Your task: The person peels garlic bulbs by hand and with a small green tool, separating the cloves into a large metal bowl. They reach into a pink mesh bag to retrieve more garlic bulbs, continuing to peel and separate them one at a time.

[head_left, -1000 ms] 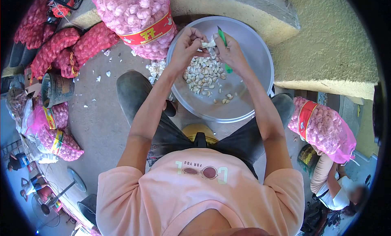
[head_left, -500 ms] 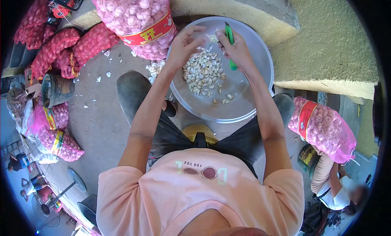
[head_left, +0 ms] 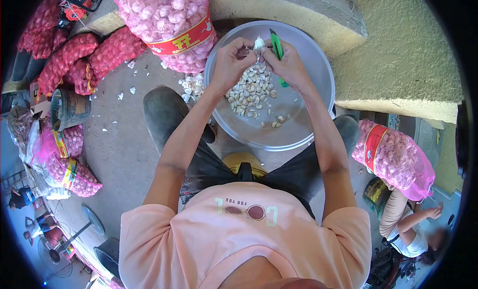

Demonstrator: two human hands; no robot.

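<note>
Over a wide grey metal basin (head_left: 298, 124), both hands meet at a white garlic bulb (head_left: 259, 44). My left hand (head_left: 231, 62) pinches the bulb from the left, its fingers curled. My right hand (head_left: 286, 65) grips the bulb's other side with the thumb and also holds a green cutter knife (head_left: 277, 46), whose blade points away from me. Below the hands, a pile of loose garlic cloves (head_left: 251, 89) lies in the basin, with a few strays near its lower right.
A large pink net sack of garlic (head_left: 167, 20) stands left of the basin, with garlic skins (head_left: 191, 85) beside it. Red sacks (head_left: 117, 50) and a dark bucket (head_left: 72, 109) are farther left. Another person (head_left: 406, 229) sits at right near a garlic sack (head_left: 396, 157).
My left hand has moved right and down onto the garlic bulb, which now stands between both hands. The knife has shifted slightly left. The other person's hand has risen.
</note>
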